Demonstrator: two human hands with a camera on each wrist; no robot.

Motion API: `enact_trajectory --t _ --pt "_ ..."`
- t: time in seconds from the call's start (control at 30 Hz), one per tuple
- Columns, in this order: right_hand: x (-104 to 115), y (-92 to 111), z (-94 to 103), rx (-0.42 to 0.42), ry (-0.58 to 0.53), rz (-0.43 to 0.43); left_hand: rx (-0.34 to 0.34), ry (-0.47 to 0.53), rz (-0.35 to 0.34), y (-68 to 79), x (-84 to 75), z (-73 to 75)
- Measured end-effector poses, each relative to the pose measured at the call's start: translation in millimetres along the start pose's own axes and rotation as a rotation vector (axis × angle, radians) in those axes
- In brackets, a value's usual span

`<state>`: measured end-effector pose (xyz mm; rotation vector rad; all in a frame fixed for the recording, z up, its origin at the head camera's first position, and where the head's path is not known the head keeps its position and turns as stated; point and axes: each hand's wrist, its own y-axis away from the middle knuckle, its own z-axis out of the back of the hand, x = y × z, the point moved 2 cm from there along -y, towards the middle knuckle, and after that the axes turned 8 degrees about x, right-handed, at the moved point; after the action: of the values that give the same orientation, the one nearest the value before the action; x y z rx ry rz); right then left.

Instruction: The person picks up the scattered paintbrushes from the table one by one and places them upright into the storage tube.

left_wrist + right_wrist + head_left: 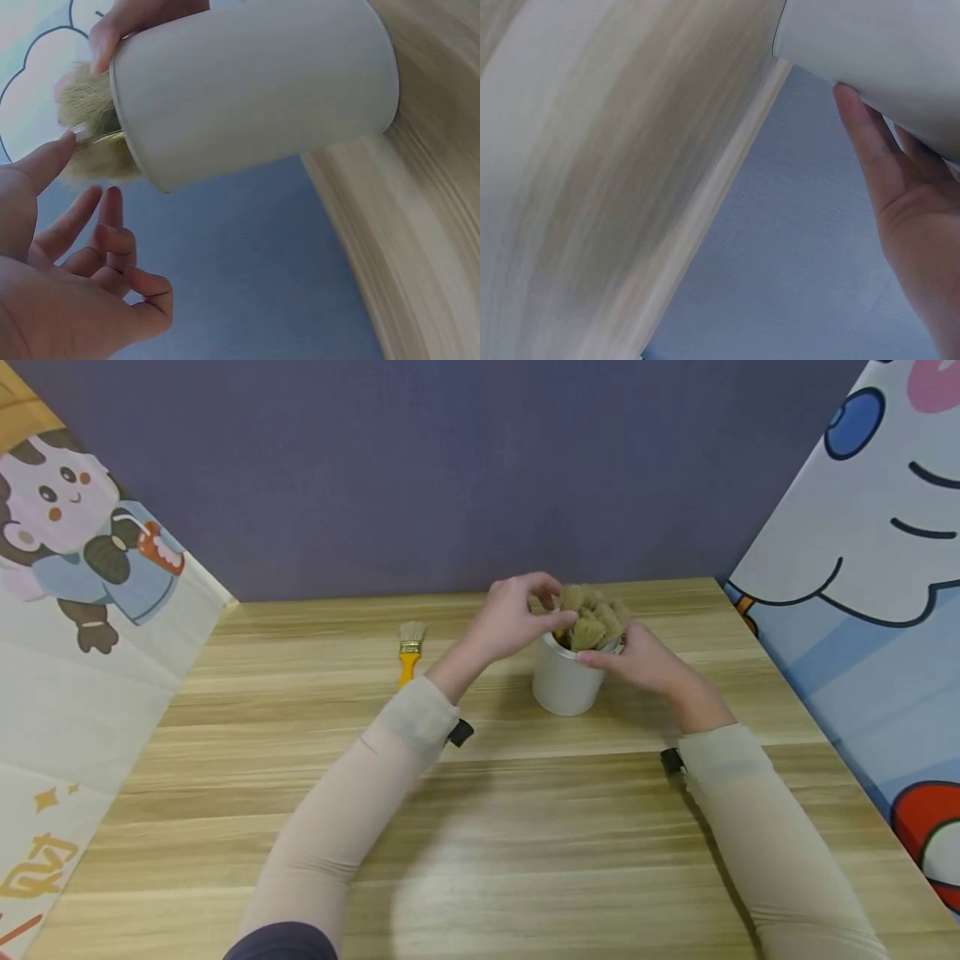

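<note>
A white cylindrical can [566,687] stands on the table, with several paintbrushes [588,632] in it, tan bristles up. My right hand [647,662] grips the can near its rim, thumb in front; in the right wrist view its fingers [864,131] lie along the can's side. At the can's mouth is my left hand [516,620]. In the left wrist view its thumb [49,161] touches the bristles [88,101], while the other fingers are spread and loosely bent below them. Inside the can, the brush handles are mostly hidden.
A lone paintbrush [409,653] with a yellow handle lies left of the can, its lower end behind my left forearm. The wooden table [525,860] meets a dark blue-grey wall [450,477] at the back. Printed cartoon panels flank both sides.
</note>
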<state>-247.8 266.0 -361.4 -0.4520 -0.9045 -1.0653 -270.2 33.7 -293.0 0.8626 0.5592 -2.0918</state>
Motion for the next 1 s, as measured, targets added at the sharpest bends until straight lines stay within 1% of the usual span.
enact_trajectory --t 0.17,0.33,0.5,0.63,0.77,0.9,1.0 --pt "0 0 0.4 -0.016 -0.007 0.01 -0.034 0.014 -0.043 -0.4 -3.2 4.2" --pt "0 0 0.7 -0.002 -0.013 -0.014 -0.017 -0.047 -0.049 -1.7 -6.4 4.6" --pt "0 0 1.1 0.015 0.011 -0.048 -0.004 -0.108 -0.009 -5.3 -5.6 1.7" --pt "0 1 1.2 0.019 0.007 -0.035 -0.004 -0.142 0.037 -9.9 -3.6 -1.9" --pt "-1 1 1.0 0.02 -0.003 -0.021 0.0 -0.173 0.051 -12.1 -1.7 -5.2" --pt "-2 0 1.1 0.019 0.007 -0.024 -0.012 -0.177 0.022 -8.9 -2.9 -2.3" --pt "-2 0 1.5 0.014 0.016 -0.025 -0.032 -0.157 -0.01 -3.7 -3.4 6.4"
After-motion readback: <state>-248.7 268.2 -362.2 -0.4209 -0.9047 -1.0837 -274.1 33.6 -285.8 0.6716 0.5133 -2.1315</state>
